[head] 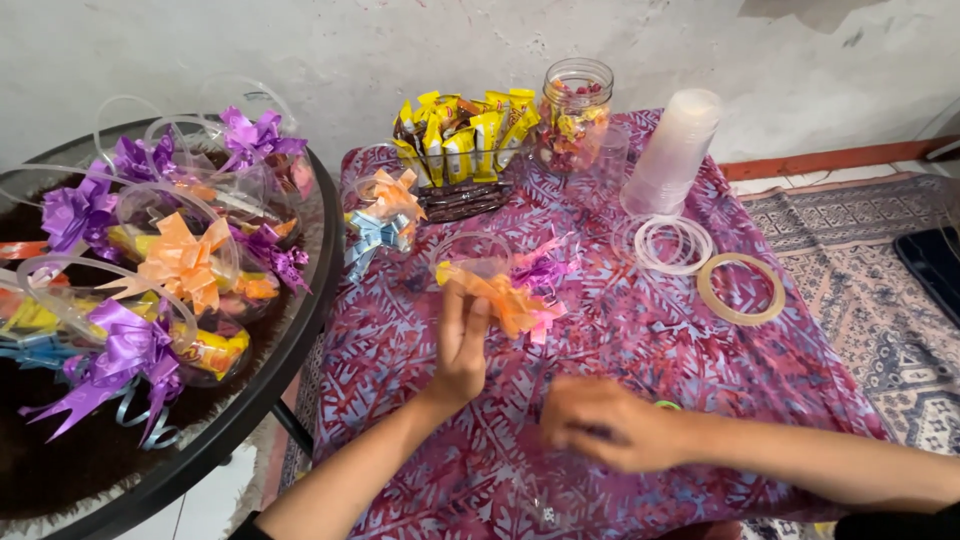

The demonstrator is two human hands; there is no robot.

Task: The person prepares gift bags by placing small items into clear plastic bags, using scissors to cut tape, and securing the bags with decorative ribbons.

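Ribbon bow (505, 300), orange with a bit of pink, is pinched in the fingers (468, 315) of the left hand (460, 350), just above the worktop (620, 330) with its purple and red patterned cloth; it looks very light, soft and easy to crush, so the middle knot seems the best spot to hold. The right hand (605, 425) is blurry and rests low on the cloth, and I cannot tell if it holds anything. Close by are a stack of clear cups (672, 150), a tape roll (741, 288), a candy jar (575, 112) and a round black table (240, 400) full of finished bowed cups.
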